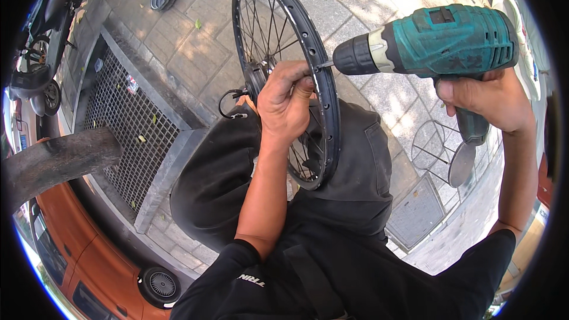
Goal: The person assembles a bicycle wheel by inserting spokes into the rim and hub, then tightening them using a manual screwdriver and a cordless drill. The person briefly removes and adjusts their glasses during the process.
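Closed round its handle, the right hand (489,98) holds a green drill (450,41) nearly level, its bit (327,65) reaching the outer face of the rim (334,124); this sideways aim probably lets the bit meet that face squarely. Thumb and fingers curled tight, the left hand (283,104) grips the wheel (304,31) on its inner side, level with the bit, likely to brace it against the drill's push; what lies between thumb and forefinger is hidden. The wheel stands tilted between the knees, its lower part over the dark trousers (219,184), so the lap seems to serve as a stand, freeing 2 hands. From its hub side a short black cable (221,105) hangs near the left knee. Farther out are a metal grate (139,124) and an orange car (89,243).
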A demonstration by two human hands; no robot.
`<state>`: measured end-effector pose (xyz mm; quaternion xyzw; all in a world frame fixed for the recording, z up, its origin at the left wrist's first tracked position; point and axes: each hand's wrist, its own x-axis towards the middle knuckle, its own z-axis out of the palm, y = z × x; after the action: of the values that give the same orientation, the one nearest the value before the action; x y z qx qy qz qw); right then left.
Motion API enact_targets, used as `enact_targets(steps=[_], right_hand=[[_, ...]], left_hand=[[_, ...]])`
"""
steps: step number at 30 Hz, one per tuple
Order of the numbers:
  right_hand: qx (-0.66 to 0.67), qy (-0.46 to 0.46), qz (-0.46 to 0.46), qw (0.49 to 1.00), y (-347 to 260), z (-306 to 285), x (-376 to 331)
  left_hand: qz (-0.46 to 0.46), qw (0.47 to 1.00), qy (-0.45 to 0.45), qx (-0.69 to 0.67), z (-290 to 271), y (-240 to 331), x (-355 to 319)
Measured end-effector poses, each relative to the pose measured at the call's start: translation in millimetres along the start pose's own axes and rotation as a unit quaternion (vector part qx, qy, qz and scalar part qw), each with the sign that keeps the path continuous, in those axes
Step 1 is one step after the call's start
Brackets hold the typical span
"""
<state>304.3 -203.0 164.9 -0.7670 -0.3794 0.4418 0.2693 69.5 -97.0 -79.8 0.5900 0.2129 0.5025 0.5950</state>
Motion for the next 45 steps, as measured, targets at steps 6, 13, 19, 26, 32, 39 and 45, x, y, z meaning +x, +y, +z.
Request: enact_targets(steps=[6, 13, 19, 26, 32, 39, 45], right_hand=[[-0.063, -0.025, -0.003, 0.998, -4.5, -8.7, 2.4], [-0.156, -0.015, -0.007, 0.988, -24.5, -6.9, 7.1], [-0.242, -0.02, -0.156, 0.957, -35.4, -7.3, 15.9], [-0.449, -0.097, -0.24, 0.855, -49.8, -55.6, 29.4], [-0.426, -0.265, -0.471, 0.726, -103.6, -36.9, 96.0], [-0.508, -0.236, -0.621, 0.548, -138.9, -28.4, 96.6], [-0.52, -0.236, -0.645, 0.508, -157.5, -19.5, 98.3]], left_hand=[[-0.036, 0.999, 0.001, -0.037, -0.7, -2.9, -2.8], [-0.041, 0.998, -0.007, -0.039, -1.3, -5.7, -4.7], [-0.025, 0.999, -0.04, -0.01, -5.5, -8.3, -3.3], [-0.042, 0.996, -0.066, -0.036, 8.1, -6.6, -0.5], [-0.029, 0.998, -0.047, -0.013, -8.1, -6.5, -3.1], [-0.018, 0.998, -0.057, -0.009, -8.7, -8.3, -2.9], [-0.046, 0.999, -0.02, -0.009, -3.7, 2.4, -0.4]])
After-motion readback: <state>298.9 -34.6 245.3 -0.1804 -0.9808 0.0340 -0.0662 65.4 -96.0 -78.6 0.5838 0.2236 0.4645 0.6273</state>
